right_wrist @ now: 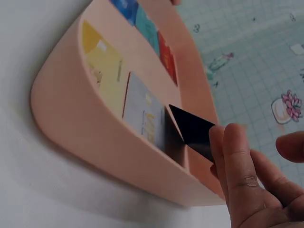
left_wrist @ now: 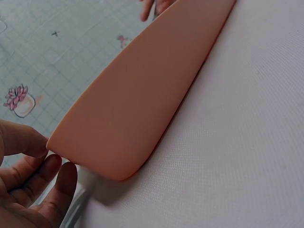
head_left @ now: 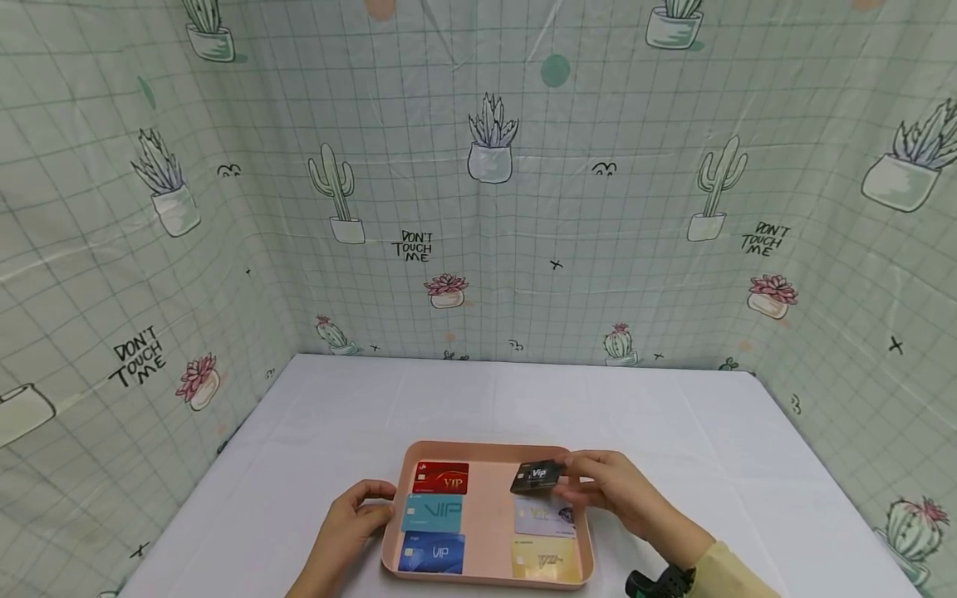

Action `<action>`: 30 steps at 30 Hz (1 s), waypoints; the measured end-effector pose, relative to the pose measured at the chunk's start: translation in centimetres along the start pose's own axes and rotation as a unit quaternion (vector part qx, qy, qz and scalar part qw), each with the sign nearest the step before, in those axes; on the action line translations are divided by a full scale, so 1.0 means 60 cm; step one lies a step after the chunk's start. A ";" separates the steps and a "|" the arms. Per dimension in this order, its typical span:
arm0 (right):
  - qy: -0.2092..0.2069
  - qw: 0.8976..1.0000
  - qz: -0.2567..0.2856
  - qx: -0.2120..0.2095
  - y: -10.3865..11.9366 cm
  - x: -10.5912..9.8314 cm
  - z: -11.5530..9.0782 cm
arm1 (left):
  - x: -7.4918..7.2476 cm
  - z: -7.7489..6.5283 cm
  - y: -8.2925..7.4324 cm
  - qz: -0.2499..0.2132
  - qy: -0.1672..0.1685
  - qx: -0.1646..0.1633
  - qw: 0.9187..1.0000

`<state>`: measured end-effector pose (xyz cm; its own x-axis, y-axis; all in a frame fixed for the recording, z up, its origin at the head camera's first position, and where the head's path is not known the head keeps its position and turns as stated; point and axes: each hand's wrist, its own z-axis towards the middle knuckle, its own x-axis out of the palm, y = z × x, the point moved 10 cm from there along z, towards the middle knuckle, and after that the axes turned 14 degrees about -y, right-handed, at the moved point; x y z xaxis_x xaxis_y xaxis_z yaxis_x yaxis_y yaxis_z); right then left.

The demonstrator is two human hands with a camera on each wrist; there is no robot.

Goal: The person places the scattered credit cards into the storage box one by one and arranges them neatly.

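A pink tray (head_left: 489, 531) lies on the table with VIP cards in two columns. Its left column has a red card (head_left: 441, 478), a teal card (head_left: 432, 513) and a blue card (head_left: 431, 552). On the right are a silver card (head_left: 534, 517) and a yellow card (head_left: 546, 558). My right hand (head_left: 609, 490) pinches a black VIP card (head_left: 536, 476) by its right edge. In the right wrist view the black card (right_wrist: 192, 130) tilts above the tray's floor, beside the silver card. At the tray's left rim, the bent fingers of my left hand (head_left: 351, 527) hold the edge.
A white cloth covers the table (head_left: 523, 399). Around it hangs a pale green grid-patterned curtain (head_left: 553, 208) with cactus drawings. The tray's raised wall (right_wrist: 109, 137) runs all round the cards. A dark band (head_left: 661, 581) sits on the right wrist.
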<state>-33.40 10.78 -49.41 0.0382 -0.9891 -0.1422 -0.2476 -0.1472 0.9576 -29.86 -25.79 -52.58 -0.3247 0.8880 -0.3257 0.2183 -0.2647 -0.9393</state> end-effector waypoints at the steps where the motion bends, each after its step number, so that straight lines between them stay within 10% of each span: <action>1: -0.004 1.000 0.003 0.001 0.001 -0.001 0.000 | 0.000 0.000 0.000 0.000 0.000 0.000 1.000; 14: 0.024 0.998 0.052 0.014 -0.001 0.012 -0.004 | -0.001 0.000 0.003 -0.006 -0.002 -0.006 1.000; 25: -0.039 0.999 -0.020 -0.026 0.010 0.010 -0.008 | 0.002 0.002 0.008 -0.003 0.000 -0.008 1.000; 28: -0.061 0.983 -0.142 -0.104 0.028 0.015 -0.012 | 0.001 0.003 0.007 -0.002 -0.001 -0.008 1.000; 30: -0.065 0.952 -0.244 -0.176 0.042 0.026 -0.017 | 0.000 0.002 0.004 -0.002 -0.001 -0.006 1.000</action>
<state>-32.99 8.85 -46.97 -0.0611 -0.7987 -0.5986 0.1094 -0.6014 0.7914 -29.90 -25.91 -52.80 -0.3281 0.8883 -0.3213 0.2268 -0.2561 -0.9397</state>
